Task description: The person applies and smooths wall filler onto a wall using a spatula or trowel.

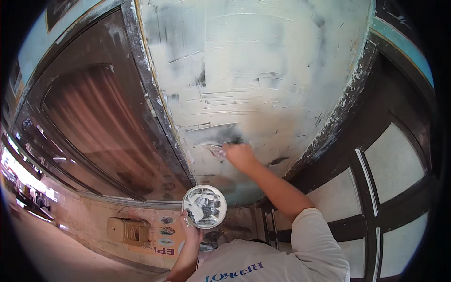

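Note:
My right hand [237,156] is closed around a putty knife [213,150], whose blade lies against the lower part of the wall [225,84]. Streaky white filler coats that wall, with dark and brownish patches showing through near the knife. Lower down, my left hand [190,230] grips a round tub [223,217] from its left side and underneath. White paste [197,211] clings to the tub's inside, with dark areas between the smears. Some of the paste is also on my left fingers.
On the left stands a dark-framed door [127,61] with a reddish-brown curtain [103,113] behind its panel. A dark door with pale panels [394,150] rises on the right. A tan plastic stool [128,230] sits low at the left, beside a printed orange sheet [164,242].

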Demonstrator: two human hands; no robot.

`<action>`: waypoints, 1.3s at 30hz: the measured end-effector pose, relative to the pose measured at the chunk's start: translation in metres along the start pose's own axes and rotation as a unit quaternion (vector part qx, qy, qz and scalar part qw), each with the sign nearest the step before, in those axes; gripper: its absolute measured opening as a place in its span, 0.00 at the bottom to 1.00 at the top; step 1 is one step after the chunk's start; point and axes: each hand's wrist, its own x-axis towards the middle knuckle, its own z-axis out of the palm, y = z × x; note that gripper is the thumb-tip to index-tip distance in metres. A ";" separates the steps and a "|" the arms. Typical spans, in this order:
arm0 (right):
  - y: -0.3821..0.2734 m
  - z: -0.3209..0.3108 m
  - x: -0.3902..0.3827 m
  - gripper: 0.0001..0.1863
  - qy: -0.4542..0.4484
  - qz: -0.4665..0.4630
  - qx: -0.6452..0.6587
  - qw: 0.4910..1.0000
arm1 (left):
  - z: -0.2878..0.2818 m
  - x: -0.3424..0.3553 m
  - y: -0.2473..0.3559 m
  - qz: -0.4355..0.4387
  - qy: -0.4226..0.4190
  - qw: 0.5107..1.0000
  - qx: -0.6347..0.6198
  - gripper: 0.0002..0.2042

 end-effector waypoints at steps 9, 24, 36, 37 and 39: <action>0.089 -0.111 -0.069 0.08 0.067 0.013 -0.020 0.997 | -0.006 -0.011 -0.028 -0.010 0.009 0.999 -0.032 0.24; 0.014 -0.079 0.039 0.04 -0.028 -0.215 -0.222 0.951 | 0.002 -0.032 -0.084 0.005 0.007 0.995 -0.102 0.25; 0.011 -0.083 -0.007 0.05 -0.126 -0.261 -0.122 0.949 | -0.015 -0.041 -0.090 0.050 0.080 0.989 -0.111 0.24; 0.014 -0.052 -0.018 0.04 -0.151 -0.263 -0.099 0.948 | -0.012 -0.043 -0.088 0.049 0.077 0.990 -0.111 0.24; 0.039 0.011 -0.030 0.04 -0.156 -0.245 -0.151 0.945 | -0.003 -0.048 -0.082 0.038 0.056 0.993 -0.100 0.24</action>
